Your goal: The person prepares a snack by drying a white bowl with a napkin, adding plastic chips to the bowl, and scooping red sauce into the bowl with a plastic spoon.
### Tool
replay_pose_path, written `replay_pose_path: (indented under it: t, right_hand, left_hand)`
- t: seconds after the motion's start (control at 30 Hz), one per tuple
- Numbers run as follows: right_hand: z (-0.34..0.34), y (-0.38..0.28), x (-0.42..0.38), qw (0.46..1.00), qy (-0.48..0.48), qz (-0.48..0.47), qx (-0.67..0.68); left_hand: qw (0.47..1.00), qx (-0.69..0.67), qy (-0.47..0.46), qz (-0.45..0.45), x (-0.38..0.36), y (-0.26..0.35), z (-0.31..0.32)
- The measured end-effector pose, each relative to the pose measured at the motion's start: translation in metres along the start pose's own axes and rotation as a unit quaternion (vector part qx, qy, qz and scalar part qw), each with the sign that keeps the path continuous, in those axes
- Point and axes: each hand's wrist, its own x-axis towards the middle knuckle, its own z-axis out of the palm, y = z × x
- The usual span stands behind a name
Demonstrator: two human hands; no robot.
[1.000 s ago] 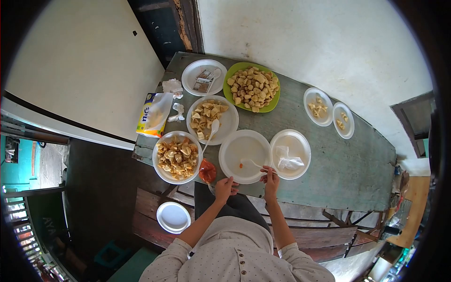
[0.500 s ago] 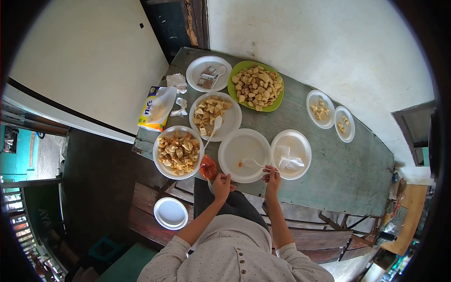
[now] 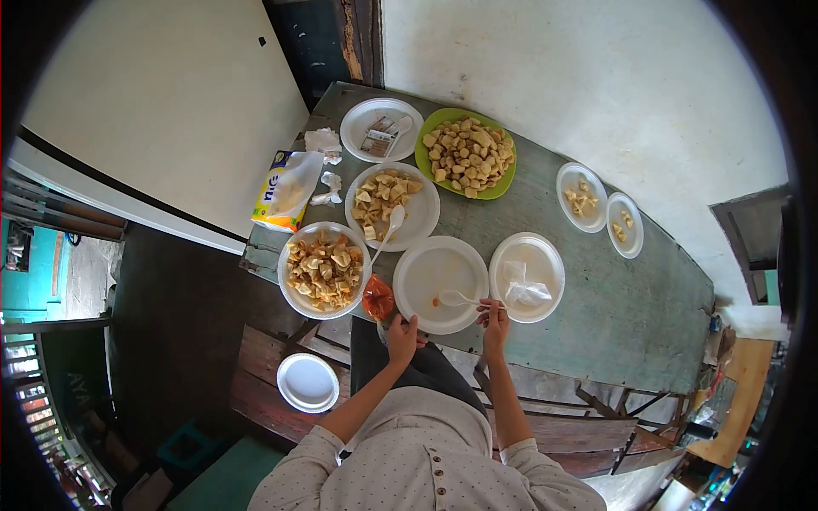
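At the worn green table (image 3: 613, 315), my right hand (image 3: 493, 327) pinching a white spoon (image 3: 455, 298) over a plate (image 3: 439, 266), my left hand (image 3: 403, 341) apart, beside the red bag (image 3: 377, 298), its hold unclear.

8 white plates (image 3: 430, 272), 1 green plate (image 3: 507, 180), 1 red bag (image 3: 377, 297), 1 tissue pack (image 3: 285, 192), apparently 3 spoons (image 3: 452, 298).

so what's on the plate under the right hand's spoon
A small orange bit lies on the plate, by the white spoon in the right hand; anything beneath the spoon is hidden.
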Motion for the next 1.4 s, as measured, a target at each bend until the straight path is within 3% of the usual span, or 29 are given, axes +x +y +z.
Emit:
replay_pose_path:
  t: [0.07, 0.27, 0.73, 1.13, 1.4]
  right_hand:
    - [0.001, -0.004, 0.001, 1.000, -0.008, -0.011, -0.014]
    - [0.001, -0.004, 0.002, 0.999, -0.028, -0.022, -0.032]
    - [0.010, 0.002, 0.001, 0.997, -0.038, -0.047, -0.050]
    - [0.003, 0.009, -0.005, 1.000, 0.009, 0.020, -0.004]
    - [0.006, 0.008, -0.004, 1.000, 0.019, -0.001, -0.024]
  left_hand:
    - [0.999, -0.001, -0.009, 0.041, 0.003, -0.001, -0.001]
    - [0.998, 0.034, -0.006, 0.053, 0.004, -0.001, -0.005]
    - [0.999, 0.030, -0.013, 0.034, 0.003, 0.001, -0.006]
    - [1.000, -0.008, -0.021, 0.002, 0.002, 0.003, -0.004]
    - [1.000, -0.015, -0.023, 0.002, 0.004, -0.001, -0.004]
